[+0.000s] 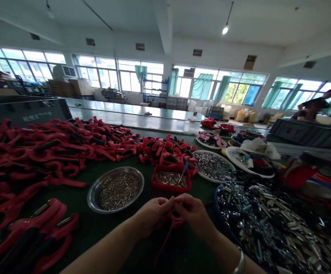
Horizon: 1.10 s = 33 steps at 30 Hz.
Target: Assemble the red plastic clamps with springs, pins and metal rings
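In front of me my left hand and my right hand meet, with thumbs and fingertips pinched together. Between them is a red plastic handle with a ring-shaped end and a thin strip hanging toward me. Any small part at the fingertips is too hidden to make out. Just beyond the hands stands a red tray of slim metal pins, with a blue-handled screwdriver leaning in it. Left of that is a steel bowl of small metal pieces.
Red-and-black handles are heaped at left, before a grey crate. At right are a blue-rimmed basin of metal hardware and a white tray of small parts. Another person is at the far right.
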{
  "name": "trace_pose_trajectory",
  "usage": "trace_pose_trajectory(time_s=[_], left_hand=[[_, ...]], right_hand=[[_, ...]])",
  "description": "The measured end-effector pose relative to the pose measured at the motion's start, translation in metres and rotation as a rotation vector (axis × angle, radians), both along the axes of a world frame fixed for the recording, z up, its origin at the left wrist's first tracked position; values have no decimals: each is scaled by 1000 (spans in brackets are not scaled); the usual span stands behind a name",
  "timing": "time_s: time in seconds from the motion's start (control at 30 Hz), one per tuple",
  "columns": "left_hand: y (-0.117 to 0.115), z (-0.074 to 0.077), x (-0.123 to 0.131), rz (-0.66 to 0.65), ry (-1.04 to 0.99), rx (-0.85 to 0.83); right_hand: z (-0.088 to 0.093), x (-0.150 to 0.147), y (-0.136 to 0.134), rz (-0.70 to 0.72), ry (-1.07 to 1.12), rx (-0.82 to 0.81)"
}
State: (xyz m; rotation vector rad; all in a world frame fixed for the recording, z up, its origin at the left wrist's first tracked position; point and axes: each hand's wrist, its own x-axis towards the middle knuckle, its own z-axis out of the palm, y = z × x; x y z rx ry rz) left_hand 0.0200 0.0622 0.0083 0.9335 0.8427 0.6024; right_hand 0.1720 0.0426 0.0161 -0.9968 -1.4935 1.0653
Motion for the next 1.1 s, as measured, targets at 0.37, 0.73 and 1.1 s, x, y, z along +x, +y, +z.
trace_pose_trajectory(time_s=[0.37, 0.73, 1.1], left_hand=[[6, 5, -23, 258, 236, 223], [5, -21, -31, 174, 600, 625], [-5, -23, -38, 116, 606, 708]], right_hand=[[-3, 3, -11, -61, -564, 4], [-9, -4, -14, -88, -788, 83], [-25, -8, -16, -170, -1003, 202]])
